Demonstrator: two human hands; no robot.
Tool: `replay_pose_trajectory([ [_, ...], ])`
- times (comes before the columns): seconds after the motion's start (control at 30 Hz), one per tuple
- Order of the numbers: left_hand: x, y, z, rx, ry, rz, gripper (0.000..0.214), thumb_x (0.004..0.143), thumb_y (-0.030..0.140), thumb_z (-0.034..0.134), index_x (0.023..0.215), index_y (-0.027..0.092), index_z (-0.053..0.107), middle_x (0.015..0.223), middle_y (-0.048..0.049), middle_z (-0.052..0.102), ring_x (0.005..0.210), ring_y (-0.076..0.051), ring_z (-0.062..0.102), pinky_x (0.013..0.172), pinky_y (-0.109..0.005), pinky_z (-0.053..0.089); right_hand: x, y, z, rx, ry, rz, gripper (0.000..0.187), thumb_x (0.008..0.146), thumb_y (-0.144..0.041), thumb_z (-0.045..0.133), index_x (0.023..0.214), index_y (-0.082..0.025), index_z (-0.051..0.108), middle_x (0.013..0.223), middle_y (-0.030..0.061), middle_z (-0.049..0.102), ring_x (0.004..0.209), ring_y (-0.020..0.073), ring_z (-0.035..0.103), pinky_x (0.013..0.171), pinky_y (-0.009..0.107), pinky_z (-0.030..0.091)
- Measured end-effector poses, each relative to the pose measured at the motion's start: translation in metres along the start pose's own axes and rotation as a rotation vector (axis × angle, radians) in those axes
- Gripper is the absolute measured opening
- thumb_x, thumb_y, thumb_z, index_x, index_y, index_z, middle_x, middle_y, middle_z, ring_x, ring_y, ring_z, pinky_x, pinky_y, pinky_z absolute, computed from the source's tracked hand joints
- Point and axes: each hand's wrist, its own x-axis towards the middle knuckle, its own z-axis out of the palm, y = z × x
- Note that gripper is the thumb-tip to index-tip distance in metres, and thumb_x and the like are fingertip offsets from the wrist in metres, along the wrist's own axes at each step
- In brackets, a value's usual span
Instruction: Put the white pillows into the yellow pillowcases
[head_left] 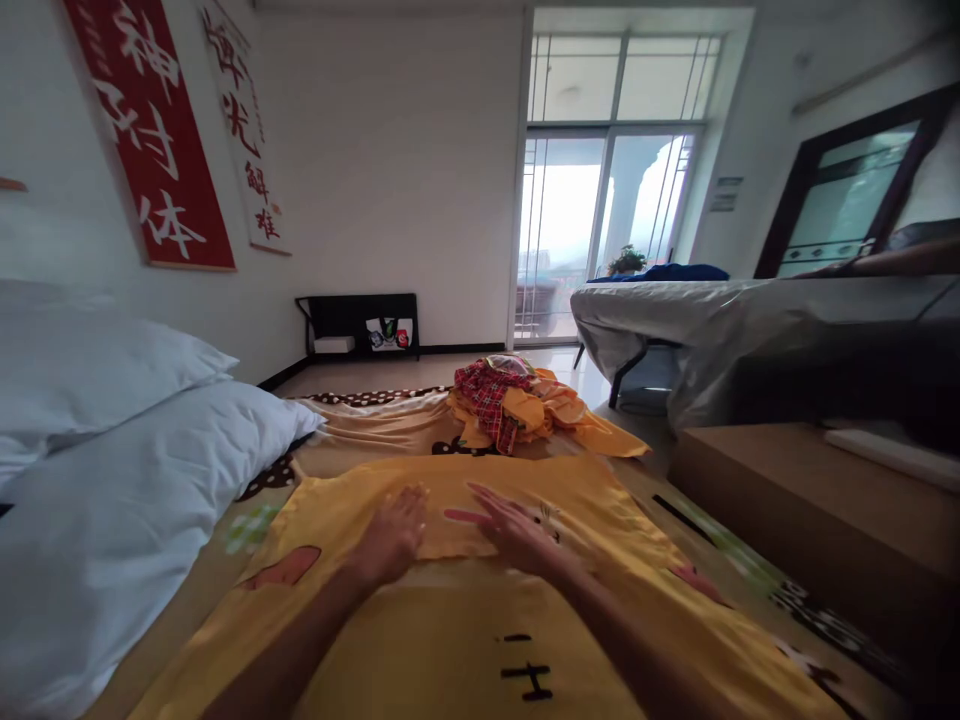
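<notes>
A yellow cloth point(442, 640) with a printed cartoon face and dark letters lies spread over a patterned bed sheet point(382, 425). Whether it is a garment or a cover, I cannot tell. My left hand point(391, 532) rests flat on its far part, fingers stretched forward. To the right of it, my right hand point(517, 528) also lies flat beside the printed face, fingers extended and pointing inward. Neither hand holds anything. Just beyond the cloth sits a crumpled pile of yellow and red plaid clothes point(517, 400).
White pillows point(142, 500) are stacked along the left. On the right stand a cardboard box point(817, 490) and a table under plastic sheeting point(660, 305). Another person's forearm point(900, 262) shows above that table. A black low rack point(360, 325) stands by the far wall.
</notes>
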Motion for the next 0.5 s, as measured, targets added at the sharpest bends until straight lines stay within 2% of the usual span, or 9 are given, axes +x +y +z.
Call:
replay_pose_trajectory([
  [0.07,0.044,0.023,0.012,0.005,-0.019,-0.027,0.057,0.092,0.020,0.025,0.146,0.005,0.034,0.153,-0.0149,0.028,0.143,-0.027,0.025,0.115,-0.047,0.025,0.026,-0.013,0.018,-0.017,0.037,0.001,0.054,0.099,-0.033,0.019,0.142,-0.012,0.044,0.142,0.0097,0.048,0.133,0.0179,0.042,0.109,0.033,0.033],
  [0.1,0.059,0.027,0.020,0.007,-0.029,-0.047,0.057,0.093,0.019,0.022,0.146,0.004,0.034,0.152,-0.0156,0.031,0.141,-0.027,0.029,0.113,-0.045,0.029,0.034,-0.014,0.027,-0.025,0.051,0.011,0.054,0.099,-0.033,0.018,0.139,-0.013,0.048,0.139,0.0095,0.051,0.131,0.0184,0.045,0.108,0.032,0.035],
  [0.17,0.075,0.018,0.036,0.018,-0.043,-0.073,0.055,0.095,0.027,0.023,0.145,0.008,0.038,0.150,-0.0145,0.034,0.140,-0.028,0.032,0.111,-0.044,0.032,0.042,-0.006,0.041,-0.049,0.061,0.015,0.052,0.099,-0.037,0.022,0.135,-0.019,0.054,0.137,0.0077,0.054,0.129,0.0210,0.047,0.107,0.033,0.037],
  [0.27,0.081,-0.024,0.053,0.045,-0.037,-0.145,0.054,0.097,0.037,0.025,0.143,0.015,0.043,0.151,-0.0137,0.034,0.141,-0.029,0.028,0.113,-0.050,0.027,0.047,0.029,0.049,-0.120,0.028,0.039,0.049,0.097,-0.046,0.029,0.138,-0.028,0.051,0.143,0.0025,0.047,0.133,0.0238,0.042,0.109,0.039,0.036],
  [0.33,0.079,-0.062,0.058,0.100,-0.010,-0.181,0.050,0.098,0.033,0.024,0.139,0.018,0.048,0.152,-0.0118,0.034,0.142,-0.030,0.026,0.113,-0.052,0.024,0.049,0.064,0.047,-0.159,-0.012,0.096,0.050,0.097,-0.047,0.030,0.140,-0.030,0.048,0.145,0.0026,0.045,0.135,0.0248,0.039,0.108,0.044,0.035],
  [0.43,0.072,-0.121,0.062,0.230,0.011,-0.231,0.046,0.096,0.025,0.026,0.130,0.020,0.056,0.151,-0.0097,0.037,0.139,-0.030,0.032,0.110,-0.050,0.027,0.044,0.123,0.036,-0.196,-0.057,0.256,0.053,0.097,-0.047,0.027,0.140,-0.024,0.049,0.145,0.0096,0.044,0.136,0.0278,0.037,0.109,0.052,0.030],
  [0.5,0.062,-0.155,0.063,0.254,-0.003,-0.302,0.045,0.093,0.021,0.029,0.128,0.020,0.058,0.148,-0.0112,0.042,0.135,-0.028,0.038,0.108,-0.048,0.029,0.034,0.161,0.027,-0.237,-0.071,0.344,0.057,0.096,-0.046,0.027,0.141,-0.018,0.047,0.148,0.0147,0.037,0.138,0.0310,0.033,0.109,0.057,0.025],
])
